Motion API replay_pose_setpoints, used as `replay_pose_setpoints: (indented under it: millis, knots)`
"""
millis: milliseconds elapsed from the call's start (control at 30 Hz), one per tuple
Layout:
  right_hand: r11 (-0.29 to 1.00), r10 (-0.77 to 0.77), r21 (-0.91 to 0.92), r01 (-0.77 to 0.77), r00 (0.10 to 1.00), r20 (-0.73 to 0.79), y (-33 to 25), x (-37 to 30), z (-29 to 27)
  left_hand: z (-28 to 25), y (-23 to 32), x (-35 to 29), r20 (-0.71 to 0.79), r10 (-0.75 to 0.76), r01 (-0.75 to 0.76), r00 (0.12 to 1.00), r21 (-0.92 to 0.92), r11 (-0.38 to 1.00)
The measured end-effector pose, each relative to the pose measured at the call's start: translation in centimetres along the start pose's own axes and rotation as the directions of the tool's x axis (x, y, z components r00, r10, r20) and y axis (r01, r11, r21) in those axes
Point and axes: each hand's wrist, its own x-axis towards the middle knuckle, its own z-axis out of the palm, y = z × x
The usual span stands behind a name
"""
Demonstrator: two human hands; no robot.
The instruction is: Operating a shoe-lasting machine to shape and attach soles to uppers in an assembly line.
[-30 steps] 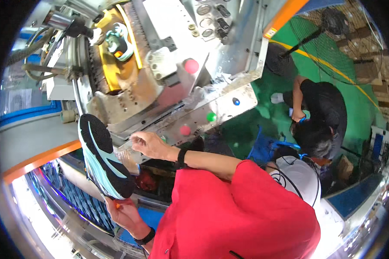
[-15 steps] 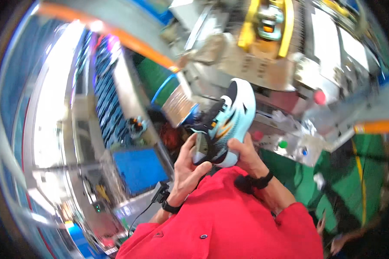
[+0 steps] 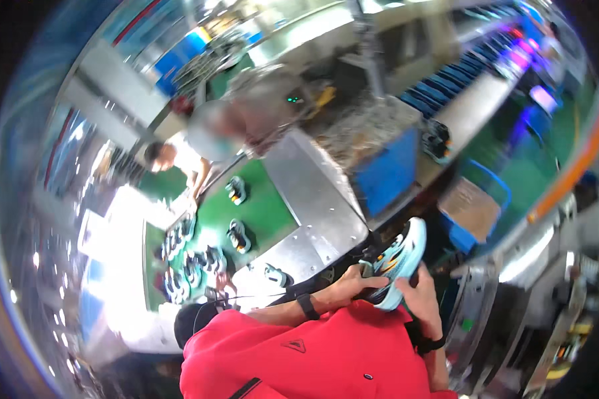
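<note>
In the head view, two hands hold one pale-blue and black shoe in front of the red shirt, toe tilted up: the left hand and right hand both have their fingers closed about its heel end. Each wrist carries one black wristband. To the left, the green-topped counter bears two separate shoes and a cluster of perhaps six or more, glare blurring the count; one paler shoe lies on its metal part. One co-worker reaches over the far edge. Right of the blue panel stands one blue-framed seat.
</note>
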Motion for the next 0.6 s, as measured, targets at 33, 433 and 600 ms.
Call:
replay_pose_setpoints:
  millis: [33,433,600]
  knots:
    - [0.994,0.105,0.016,-0.106,0.991,0.087,-1.1,1.1,1.5,-2.5,-1.1,0.1,-0.040,-0.016,0.008,0.999,-0.196,0.981]
    - [0.493,-0.474,-0.610,0.620,0.780,0.409,-23.9,23.3,13.4,-33.6,-8.7,3.1,-0.741,-0.219,-0.332,0.634,-0.517,0.789]
    - [-0.072,-0.597,-0.667,0.742,0.503,0.625,-33.6,37.3,23.1,-45.1,-7.8,7.2,-0.868,-0.191,-0.591,0.459,-0.458,0.664]
